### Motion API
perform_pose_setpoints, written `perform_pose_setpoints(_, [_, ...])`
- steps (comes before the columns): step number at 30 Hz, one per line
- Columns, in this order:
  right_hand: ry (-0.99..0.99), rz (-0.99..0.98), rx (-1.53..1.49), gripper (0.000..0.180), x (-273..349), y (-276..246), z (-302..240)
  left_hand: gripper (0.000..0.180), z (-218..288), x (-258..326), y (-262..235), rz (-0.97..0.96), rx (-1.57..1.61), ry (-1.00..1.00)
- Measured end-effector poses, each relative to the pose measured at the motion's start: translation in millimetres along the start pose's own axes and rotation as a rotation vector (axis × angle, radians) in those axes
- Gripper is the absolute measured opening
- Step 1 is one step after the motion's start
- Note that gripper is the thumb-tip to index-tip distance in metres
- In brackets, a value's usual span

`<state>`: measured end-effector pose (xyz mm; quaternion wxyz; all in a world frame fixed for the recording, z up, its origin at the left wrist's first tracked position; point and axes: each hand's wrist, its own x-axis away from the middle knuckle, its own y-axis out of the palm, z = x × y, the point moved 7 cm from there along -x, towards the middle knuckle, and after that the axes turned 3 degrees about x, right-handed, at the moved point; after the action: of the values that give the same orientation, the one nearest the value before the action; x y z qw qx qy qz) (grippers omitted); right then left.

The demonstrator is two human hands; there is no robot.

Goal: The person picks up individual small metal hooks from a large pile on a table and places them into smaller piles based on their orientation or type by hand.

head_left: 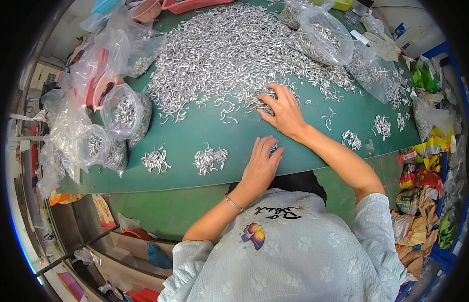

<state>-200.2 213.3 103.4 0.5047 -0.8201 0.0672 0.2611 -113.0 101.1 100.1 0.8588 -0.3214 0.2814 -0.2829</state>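
A broad heap of small curved silver metal pieces [219,55] covers the far middle of the green table [186,133]. At the heap's near edge, my right hand [285,111] reaches in with its fingers spread and bent over some pieces. Close to the table's front edge, my left hand [260,163] has its fingers curled, and a few silver pieces [273,149] show between thumb and forefinger. How many it holds is hidden. Left of that hand lie two small piles, one nearer [210,159] and one farther off [156,160].
Clear plastic bags of metal pieces stand at the left [124,111] and far right [322,38]. More small piles [351,140] lie at the right. Pink baskets [146,10] sit behind the left bags. Shelves with colourful packages [418,176] flank the table's right.
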Motion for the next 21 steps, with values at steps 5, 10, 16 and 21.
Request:
perform_pose_setpoints(5, [-0.067, 0.026, -0.136, 0.022, -6.4, 8.4, -14.2, 0.027, 0.3, 0.4, -1.5, 0.023, 0.033, 0.010])
perform_pose_setpoints(10, [0.212, 0.128, -0.553, 0.016, -31.8, 10.7, -6.0, 0.028, 0.0, 0.3, -2.8, 0.039, 0.059, 0.018])
perform_pose_setpoints(16, [1.101, 0.150, -1.484, 0.015, -27.6, 15.6, 48.3, 0.025, -0.9, 1.5, -2.5, 0.034, 0.056, 0.016])
perform_pose_setpoints(21, [1.139, 0.052, -1.369, 0.027, -4.1, -22.5, 97.9, 0.026, -0.9, 0.6, -3.5, 0.054, 0.083, 0.007])
